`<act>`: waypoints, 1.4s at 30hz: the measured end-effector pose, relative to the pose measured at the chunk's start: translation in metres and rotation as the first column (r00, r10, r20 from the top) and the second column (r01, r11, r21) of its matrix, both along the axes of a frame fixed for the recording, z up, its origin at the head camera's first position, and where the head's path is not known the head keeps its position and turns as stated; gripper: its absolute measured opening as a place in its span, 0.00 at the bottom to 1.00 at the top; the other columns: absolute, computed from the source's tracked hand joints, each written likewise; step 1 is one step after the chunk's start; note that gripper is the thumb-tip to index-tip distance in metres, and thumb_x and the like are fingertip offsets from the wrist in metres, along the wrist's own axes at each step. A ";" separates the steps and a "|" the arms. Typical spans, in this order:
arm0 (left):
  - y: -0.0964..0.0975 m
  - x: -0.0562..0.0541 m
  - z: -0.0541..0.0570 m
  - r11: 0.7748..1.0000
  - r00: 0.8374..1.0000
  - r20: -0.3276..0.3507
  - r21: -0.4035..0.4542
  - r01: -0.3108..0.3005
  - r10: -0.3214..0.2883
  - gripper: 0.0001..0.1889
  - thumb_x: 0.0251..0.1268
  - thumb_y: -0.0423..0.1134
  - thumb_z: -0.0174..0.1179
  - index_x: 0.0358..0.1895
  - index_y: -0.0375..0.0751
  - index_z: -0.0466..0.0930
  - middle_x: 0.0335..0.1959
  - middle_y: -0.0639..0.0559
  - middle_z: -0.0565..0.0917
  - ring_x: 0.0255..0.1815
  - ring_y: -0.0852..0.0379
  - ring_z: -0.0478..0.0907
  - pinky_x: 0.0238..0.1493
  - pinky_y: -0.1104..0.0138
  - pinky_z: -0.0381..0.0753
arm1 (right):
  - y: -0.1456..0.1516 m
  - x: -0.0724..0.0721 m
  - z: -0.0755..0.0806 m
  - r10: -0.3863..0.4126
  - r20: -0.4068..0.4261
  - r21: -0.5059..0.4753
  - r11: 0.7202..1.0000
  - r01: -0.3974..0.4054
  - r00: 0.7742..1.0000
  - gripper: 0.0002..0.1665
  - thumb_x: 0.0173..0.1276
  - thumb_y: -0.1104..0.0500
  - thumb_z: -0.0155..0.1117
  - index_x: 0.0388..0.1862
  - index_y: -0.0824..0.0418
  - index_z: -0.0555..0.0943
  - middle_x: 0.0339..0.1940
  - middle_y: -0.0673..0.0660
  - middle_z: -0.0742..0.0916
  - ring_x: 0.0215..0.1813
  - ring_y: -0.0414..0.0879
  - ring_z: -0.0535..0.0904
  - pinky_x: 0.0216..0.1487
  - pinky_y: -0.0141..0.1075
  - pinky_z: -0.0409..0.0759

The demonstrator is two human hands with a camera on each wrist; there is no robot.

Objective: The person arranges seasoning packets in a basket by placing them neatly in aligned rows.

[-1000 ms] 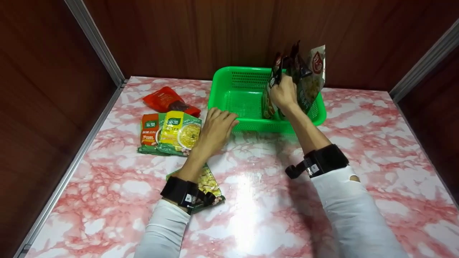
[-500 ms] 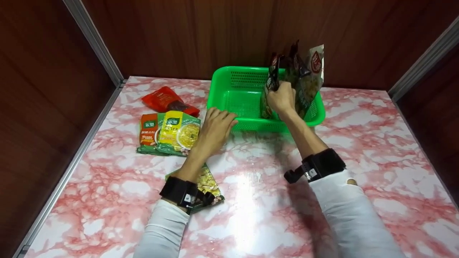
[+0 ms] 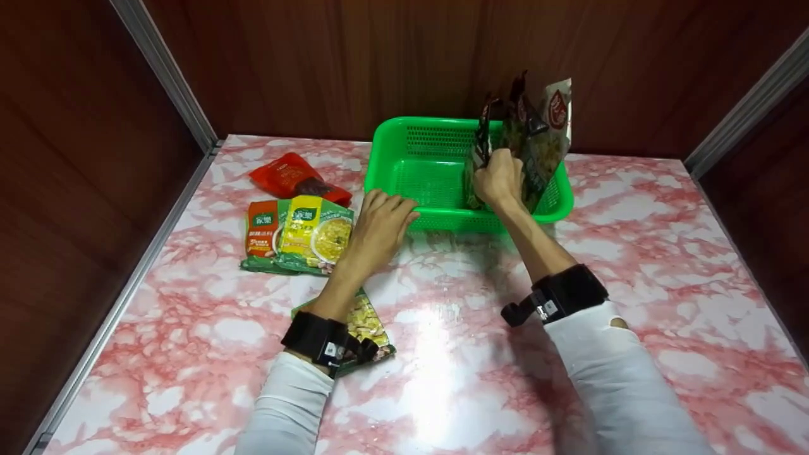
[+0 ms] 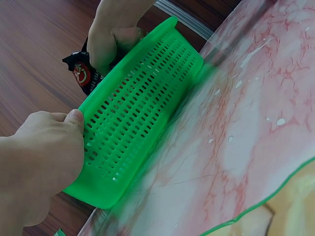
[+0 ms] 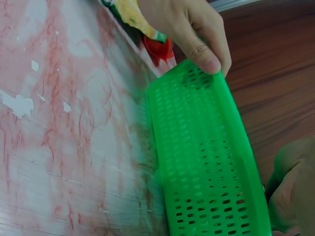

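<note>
A green plastic basket stands at the back of the table. My left hand grips its near rim at the left corner; in the left wrist view the thumb lies along the outer wall. Inside the basket's right half my right hand is curled at the side of a dark food bag, holding it upright; the fingertips are hidden. Right of that hand stand another dark bag and a bag with a pale top and red emblem. The basket's left half shows its bare floor.
Left of the basket lie a red packet, a yellow-and-green soup packet and an orange-and-green packet partly under it. Another packet lies beneath my left wrist. Brown wooden panels enclose the table.
My right hand has moved slightly lower in the basket, and the dark bag beside it has shifted and changed its tilt. My left hand has stayed on the rim.
</note>
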State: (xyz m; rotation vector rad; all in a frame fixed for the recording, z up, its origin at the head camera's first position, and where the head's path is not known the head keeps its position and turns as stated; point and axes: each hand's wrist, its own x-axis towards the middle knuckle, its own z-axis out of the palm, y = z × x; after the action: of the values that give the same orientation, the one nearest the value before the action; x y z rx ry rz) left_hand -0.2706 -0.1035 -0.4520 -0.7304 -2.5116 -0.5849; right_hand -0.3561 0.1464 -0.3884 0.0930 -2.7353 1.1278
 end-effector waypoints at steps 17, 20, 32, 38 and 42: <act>0.001 -0.001 0.000 1.000 1.000 0.003 0.004 -0.001 0.001 0.17 0.91 0.46 0.56 0.64 0.40 0.89 0.57 0.41 0.93 0.60 0.36 0.84 0.84 0.42 0.69 | 0.011 -0.023 -0.020 -0.015 0.088 0.008 1.000 0.014 0.996 0.25 0.74 0.68 0.49 0.18 0.49 0.60 0.15 0.46 0.58 0.18 0.42 0.46 0.20 0.41 0.50; 0.001 -0.001 0.000 1.000 1.000 0.003 0.002 -0.001 0.001 0.18 0.92 0.46 0.56 0.64 0.40 0.88 0.57 0.41 0.93 0.60 0.36 0.83 0.84 0.42 0.69 | 0.016 -0.032 -0.032 -0.003 0.073 0.009 1.000 0.002 0.997 0.24 0.74 0.68 0.50 0.21 0.48 0.57 0.18 0.47 0.56 0.20 0.43 0.45 0.21 0.42 0.47; 0.001 0.001 0.000 1.000 1.000 -0.028 0.014 0.005 -0.004 0.17 0.91 0.45 0.56 0.63 0.39 0.89 0.54 0.41 0.93 0.56 0.36 0.83 0.80 0.43 0.72 | 0.016 -0.038 -0.045 -0.002 0.022 0.021 1.000 0.002 1.000 0.24 0.73 0.69 0.48 0.26 0.46 0.52 0.21 0.46 0.54 0.25 0.43 0.41 0.26 0.41 0.46; 0.001 0.000 0.000 1.000 0.999 -0.042 0.018 0.003 -0.002 0.15 0.90 0.44 0.58 0.62 0.40 0.89 0.53 0.41 0.93 0.55 0.36 0.83 0.79 0.44 0.72 | 0.013 -0.014 -0.014 0.027 0.141 -0.093 0.996 -0.014 0.990 0.26 0.73 0.71 0.50 0.18 0.50 0.60 0.16 0.48 0.58 0.22 0.43 0.43 0.25 0.43 0.48; 0.001 0.000 0.000 1.000 0.999 -0.035 0.024 0.012 -0.011 0.14 0.90 0.43 0.59 0.62 0.40 0.89 0.52 0.40 0.93 0.54 0.36 0.82 0.77 0.44 0.72 | 0.009 0.009 0.001 0.014 0.144 -0.155 0.988 0.009 0.989 0.26 0.75 0.70 0.51 0.19 0.49 0.59 0.17 0.47 0.57 0.23 0.42 0.44 0.27 0.43 0.50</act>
State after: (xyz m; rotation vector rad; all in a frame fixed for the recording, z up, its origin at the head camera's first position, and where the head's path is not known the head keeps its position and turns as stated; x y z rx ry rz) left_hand -0.2710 -0.1028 -0.4521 -0.7408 -2.4656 -0.6008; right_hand -0.3474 0.1553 -0.3874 -0.0070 -2.7581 1.3961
